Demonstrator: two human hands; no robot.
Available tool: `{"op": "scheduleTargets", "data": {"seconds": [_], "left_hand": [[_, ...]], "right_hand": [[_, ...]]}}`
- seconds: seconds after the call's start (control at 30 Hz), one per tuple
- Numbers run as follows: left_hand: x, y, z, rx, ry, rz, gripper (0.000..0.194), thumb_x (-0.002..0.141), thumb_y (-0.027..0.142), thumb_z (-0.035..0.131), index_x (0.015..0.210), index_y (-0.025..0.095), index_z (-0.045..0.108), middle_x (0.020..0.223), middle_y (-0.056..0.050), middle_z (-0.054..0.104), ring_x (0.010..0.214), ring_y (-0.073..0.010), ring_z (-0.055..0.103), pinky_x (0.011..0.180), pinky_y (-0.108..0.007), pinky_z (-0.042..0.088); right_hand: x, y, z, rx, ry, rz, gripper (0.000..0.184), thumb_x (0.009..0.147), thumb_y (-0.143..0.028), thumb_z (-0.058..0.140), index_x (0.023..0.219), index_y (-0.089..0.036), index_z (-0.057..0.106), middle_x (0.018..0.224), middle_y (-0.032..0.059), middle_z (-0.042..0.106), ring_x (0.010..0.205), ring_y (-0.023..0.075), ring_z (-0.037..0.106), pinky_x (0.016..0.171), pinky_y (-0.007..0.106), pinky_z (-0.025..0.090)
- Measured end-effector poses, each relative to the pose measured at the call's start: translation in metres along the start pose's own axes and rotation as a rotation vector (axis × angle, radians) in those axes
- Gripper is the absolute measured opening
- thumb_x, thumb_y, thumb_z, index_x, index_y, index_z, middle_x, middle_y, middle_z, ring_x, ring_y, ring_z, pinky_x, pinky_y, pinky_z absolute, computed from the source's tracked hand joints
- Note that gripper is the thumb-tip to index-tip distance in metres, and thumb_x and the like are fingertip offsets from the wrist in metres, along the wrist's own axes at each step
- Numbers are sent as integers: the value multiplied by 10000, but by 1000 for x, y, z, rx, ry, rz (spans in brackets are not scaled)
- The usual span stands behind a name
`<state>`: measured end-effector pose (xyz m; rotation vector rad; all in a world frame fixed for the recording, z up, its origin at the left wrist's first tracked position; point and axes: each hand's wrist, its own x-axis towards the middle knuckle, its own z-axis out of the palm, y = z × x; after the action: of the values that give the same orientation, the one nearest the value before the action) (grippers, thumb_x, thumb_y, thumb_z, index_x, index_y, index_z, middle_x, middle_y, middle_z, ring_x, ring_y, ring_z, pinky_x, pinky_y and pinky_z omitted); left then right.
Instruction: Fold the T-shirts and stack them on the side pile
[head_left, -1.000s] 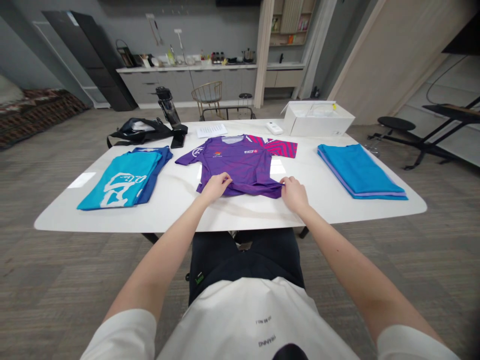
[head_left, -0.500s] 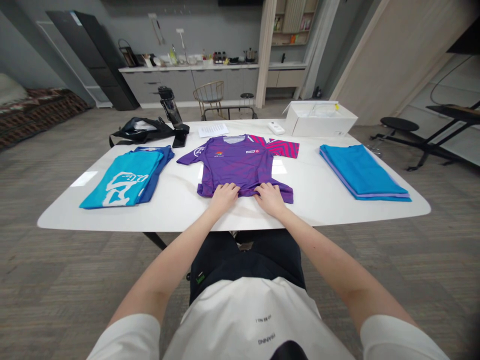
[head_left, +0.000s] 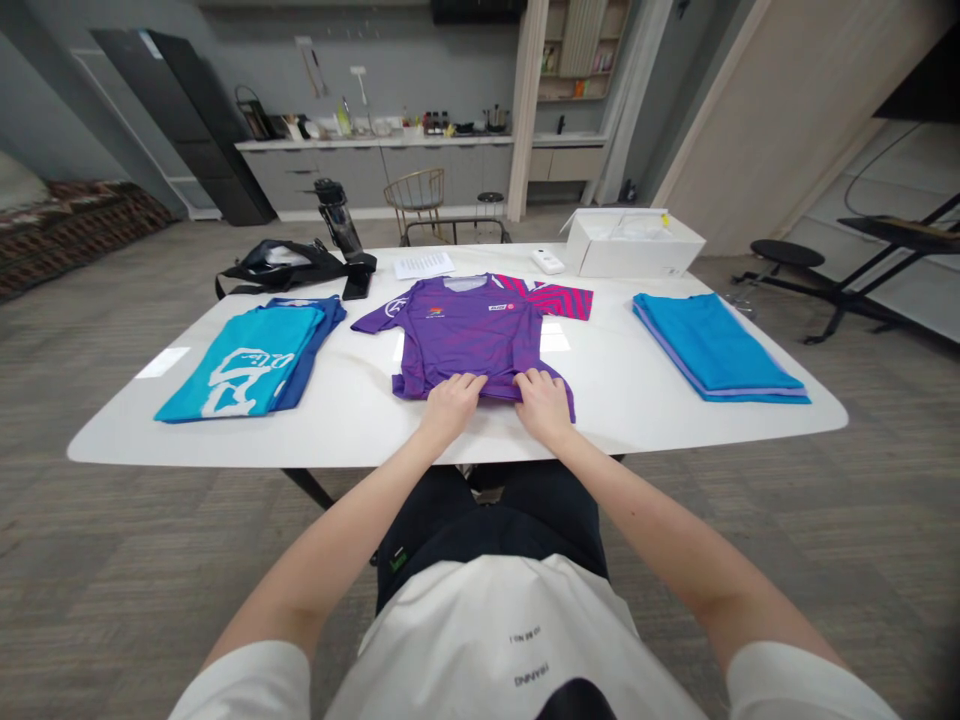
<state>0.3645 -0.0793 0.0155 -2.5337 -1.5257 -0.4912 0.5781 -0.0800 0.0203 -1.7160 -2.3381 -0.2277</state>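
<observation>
A purple T-shirt with pink-striped right-side sleeve lies face up in the middle of the white table, collar pointing away from me. Its lower edge is gathered or folded up near me. My left hand grips that edge left of centre, fingers curled over the cloth. Close beside it, my right hand grips the same edge, with a flap of cloth sticking out past it on the right. My palms hide part of the hem.
Folded turquoise and dark blue shirts lie at left; a folded blue and lilac stack at right. Along the far edge are a black bag, a dark bottle, a phone, a paper sheet and a white box.
My right hand has drawn the shirt's right lower corner slightly inward and toward me. Both hands keep their grip on the hem. The view has shifted a little.
</observation>
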Motion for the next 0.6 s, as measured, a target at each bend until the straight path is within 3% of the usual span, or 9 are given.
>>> {"op": "scheduleTargets", "data": {"seconds": [0.13, 0.3, 0.47, 0.6], "left_hand": [[-28, -22, -3, 152, -14, -16, 387, 1023, 147, 366, 1306, 171, 629, 1242, -135, 652, 1073, -277, 587, 875, -425, 433], [-59, -58, -8, 240, 7, -135, 372, 1016, 143, 362, 1272, 161, 632, 1230, -153, 649, 1082, -299, 574, 919, -458, 402], [-61, -81, -16, 283, 33, -231, 281, 1015, 134, 360, 1063, 169, 635, 1066, -131, 667, 1028, -304, 582, 945, -479, 375], [-56, -84, -19, 136, -27, -112, 225, 985, 127, 420, 1057, 173, 627, 1057, -105, 664, 1022, -264, 594, 948, -430, 387]], "right_hand": [[-16, 22, -2, -55, -22, 69, 224, 909, -146, 538, 1105, -177, 641, 1144, 138, 614, 1067, 292, 496, 846, 419, 316], [-37, 56, -3, -99, -1, 127, 256, 919, -135, 501, 1140, -166, 626, 1138, 148, 627, 1061, 307, 505, 835, 425, 300], [-46, 80, 5, -39, -1, 143, 295, 853, -108, 504, 1116, -174, 618, 1115, 119, 664, 1073, 299, 530, 858, 430, 299], [-45, 91, 2, 74, 32, 127, 327, 821, -135, 516, 1124, -187, 628, 1105, 87, 694, 1061, 280, 559, 892, 425, 302]]}}
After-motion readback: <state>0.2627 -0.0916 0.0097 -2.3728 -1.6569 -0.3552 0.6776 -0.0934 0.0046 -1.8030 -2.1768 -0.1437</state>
